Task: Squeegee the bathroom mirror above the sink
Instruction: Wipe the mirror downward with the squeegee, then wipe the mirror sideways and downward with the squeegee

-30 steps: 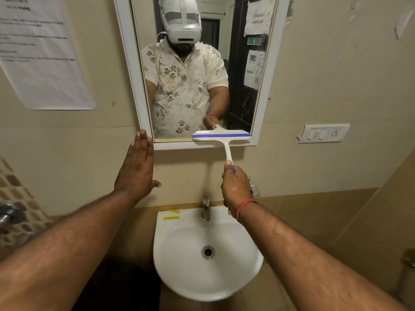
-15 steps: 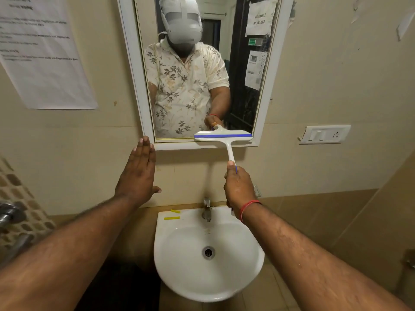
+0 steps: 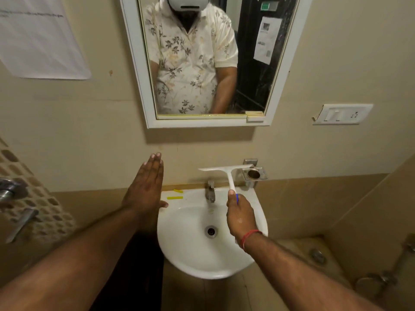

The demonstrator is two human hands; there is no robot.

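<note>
The white-framed mirror (image 3: 258, 63) hangs on the beige wall above the white sink (image 3: 179, 248). My right hand (image 3: 240, 216) grips the handle of a white squeegee (image 3: 226, 170), whose blade is held level over the back of the sink, above the tap (image 3: 210, 193) and well below the mirror. A red thread circles that wrist. My left hand (image 3: 146, 189) is flat with its fingers together, held in front of the wall at the sink's left, holding nothing. The mirror reflects a person in a floral shirt.
A metal holder (image 3: 253, 175) is fixed to the wall right of the tap. A switch plate (image 3: 342, 114) sits on the right wall and a paper notice (image 3: 38, 39) at upper left. Two yellow strips (image 3: 175, 197) lie on the sink's rim. Metal fittings (image 3: 13, 194) project at far left.
My right hand has brought the squeegee down from the mirror's lower frame to just above the tap. My left hand has dropped lower along the wall. The view has tilted downward.
</note>
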